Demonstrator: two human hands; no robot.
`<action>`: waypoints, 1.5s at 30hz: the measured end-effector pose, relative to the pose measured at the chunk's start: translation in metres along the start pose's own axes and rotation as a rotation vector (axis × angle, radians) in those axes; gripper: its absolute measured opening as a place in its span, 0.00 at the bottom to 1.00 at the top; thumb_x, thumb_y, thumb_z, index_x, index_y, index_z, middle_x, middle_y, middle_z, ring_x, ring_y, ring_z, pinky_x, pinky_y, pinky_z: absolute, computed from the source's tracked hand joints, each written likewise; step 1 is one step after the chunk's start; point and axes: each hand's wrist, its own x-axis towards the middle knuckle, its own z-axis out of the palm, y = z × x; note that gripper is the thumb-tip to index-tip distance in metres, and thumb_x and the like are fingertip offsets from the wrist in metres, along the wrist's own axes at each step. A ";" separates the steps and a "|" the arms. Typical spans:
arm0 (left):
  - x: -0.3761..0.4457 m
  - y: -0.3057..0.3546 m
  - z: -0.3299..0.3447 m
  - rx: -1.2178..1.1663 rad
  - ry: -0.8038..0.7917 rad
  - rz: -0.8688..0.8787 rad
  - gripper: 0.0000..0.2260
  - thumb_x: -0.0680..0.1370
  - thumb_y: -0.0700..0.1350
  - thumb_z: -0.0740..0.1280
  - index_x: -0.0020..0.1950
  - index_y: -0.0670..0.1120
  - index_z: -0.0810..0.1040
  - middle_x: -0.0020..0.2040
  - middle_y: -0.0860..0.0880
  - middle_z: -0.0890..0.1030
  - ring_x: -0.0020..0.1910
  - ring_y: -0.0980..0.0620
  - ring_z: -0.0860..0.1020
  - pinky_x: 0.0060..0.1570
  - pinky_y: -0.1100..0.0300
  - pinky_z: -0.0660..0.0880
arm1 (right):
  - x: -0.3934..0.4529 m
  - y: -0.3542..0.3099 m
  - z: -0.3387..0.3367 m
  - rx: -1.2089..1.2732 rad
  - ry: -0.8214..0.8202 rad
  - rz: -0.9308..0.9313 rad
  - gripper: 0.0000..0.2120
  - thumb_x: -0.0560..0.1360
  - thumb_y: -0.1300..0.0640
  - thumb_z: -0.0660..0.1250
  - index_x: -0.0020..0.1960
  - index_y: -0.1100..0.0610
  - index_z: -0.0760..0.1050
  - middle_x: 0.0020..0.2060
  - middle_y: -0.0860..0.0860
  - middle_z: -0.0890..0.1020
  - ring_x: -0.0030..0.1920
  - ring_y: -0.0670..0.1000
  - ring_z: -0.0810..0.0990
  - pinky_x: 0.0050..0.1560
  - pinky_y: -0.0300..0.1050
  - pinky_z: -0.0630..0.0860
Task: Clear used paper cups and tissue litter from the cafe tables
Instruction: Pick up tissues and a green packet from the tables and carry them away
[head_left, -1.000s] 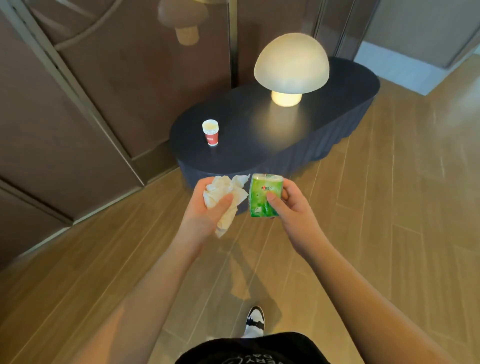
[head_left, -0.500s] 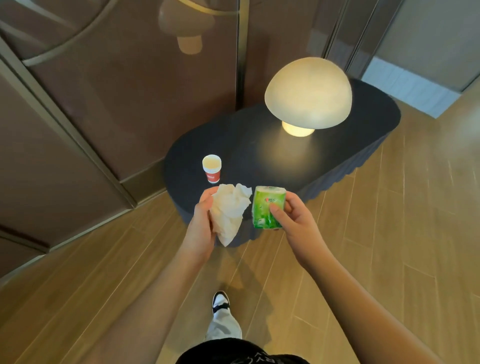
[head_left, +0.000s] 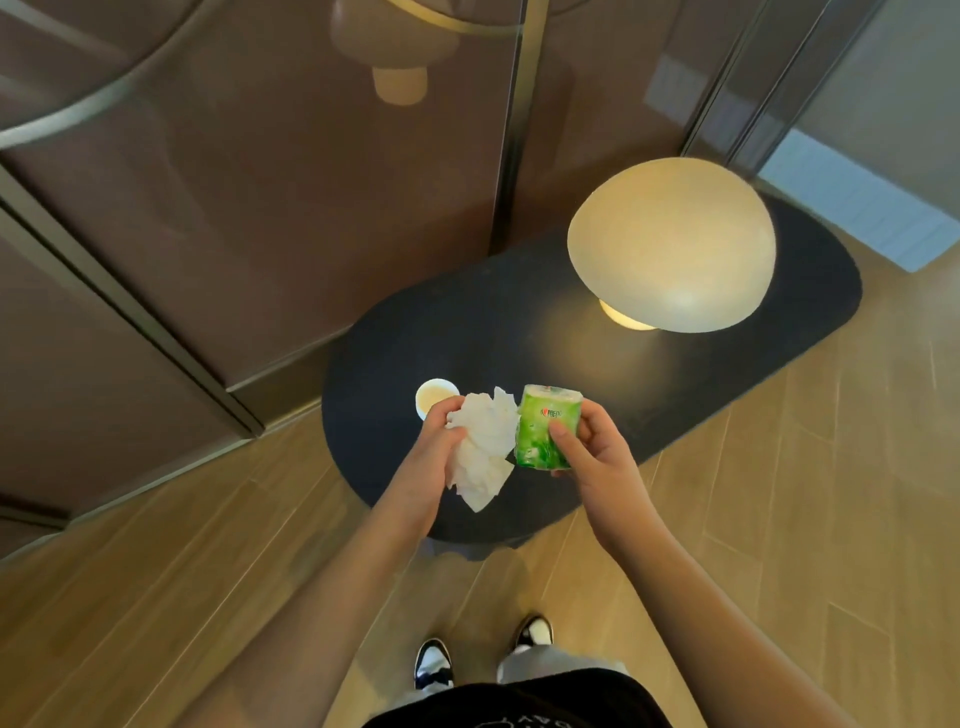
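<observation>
Closer now than a second ago, the person stands at the near end of a dark oval table (head_left: 779, 332), both hands held over its edge. At about 9 o'clock of centre, the left hand (head_left: 434, 441) has its fingers closed around a crumpled white tissue (head_left: 485, 447), which hangs down below the fist. Just beside it at 3 o'clock, the right hand (head_left: 587, 447) grips a green tissue pack (head_left: 540, 431), thumb across the front.

A paper cup (head_left: 434, 397) stands on the table at 11 o'clock of the left hand; the knuckles hide its lower part, so only the rim shows. A lit mushroom lamp (head_left: 670, 244) fills the table's far end at 2 o'clock.

Brown panels run along the table's left side. Bare wood floor (head_left: 831, 493) lies open to the right. Two shoes (head_left: 434, 662) show at 6 o'clock.
</observation>
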 end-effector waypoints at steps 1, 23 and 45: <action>0.008 0.000 0.002 0.016 0.005 -0.015 0.13 0.87 0.48 0.54 0.59 0.68 0.71 0.59 0.59 0.75 0.59 0.55 0.77 0.42 0.69 0.78 | 0.009 0.002 -0.001 -0.005 -0.002 0.004 0.11 0.81 0.52 0.64 0.63 0.46 0.73 0.54 0.41 0.85 0.54 0.43 0.85 0.45 0.36 0.81; 0.144 -0.071 0.049 0.486 0.336 -0.138 0.15 0.78 0.57 0.73 0.59 0.62 0.69 0.55 0.62 0.76 0.51 0.61 0.78 0.42 0.73 0.70 | 0.211 0.090 -0.039 -0.214 -0.271 0.436 0.08 0.83 0.53 0.63 0.55 0.39 0.70 0.53 0.37 0.79 0.51 0.40 0.81 0.40 0.33 0.78; 0.191 -0.133 0.058 1.158 0.377 -0.068 0.22 0.85 0.47 0.63 0.78 0.49 0.61 0.70 0.43 0.69 0.69 0.46 0.74 0.60 0.54 0.80 | 0.271 0.200 -0.018 -0.432 -0.187 0.554 0.20 0.81 0.61 0.65 0.71 0.49 0.69 0.57 0.45 0.79 0.54 0.46 0.81 0.47 0.40 0.81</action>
